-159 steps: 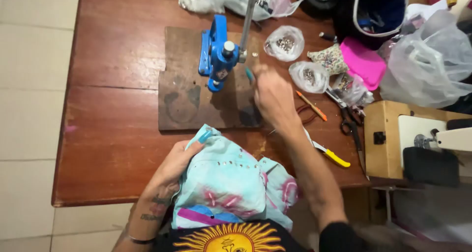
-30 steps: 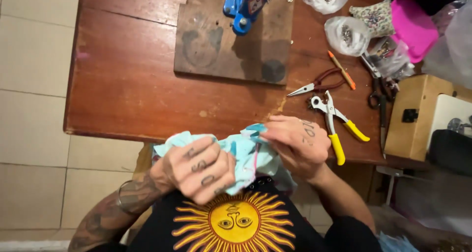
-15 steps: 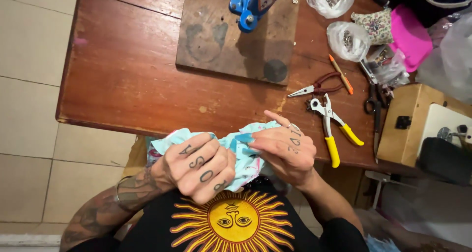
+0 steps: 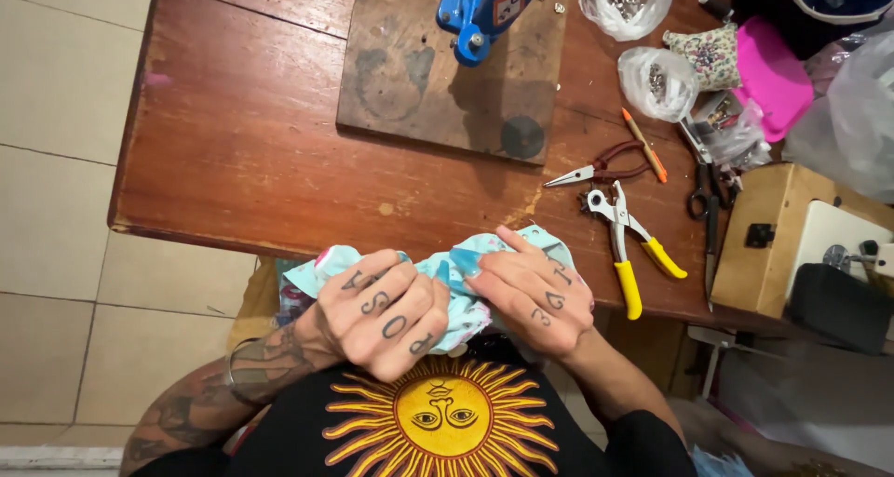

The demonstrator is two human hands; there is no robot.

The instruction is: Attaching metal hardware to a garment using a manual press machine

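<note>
Light-blue patterned fabric is being gripped at the near edge of the wooden table. It is being clamped by the left hand and right hand, held close together. Yellow-handled pliers are lying just beside the right hand.

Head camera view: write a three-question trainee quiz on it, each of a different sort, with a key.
1. True or false: both hands grip the pale blue printed cloth.
2. Which tool lies nearest the right hand? A) yellow-handled pliers B) red-handled pliers C) black scissors
3. Fill in: the blue press stands on a wooden ____.

Key: 1 true; the left hand grips it too. 2 A. 3 board.
</note>
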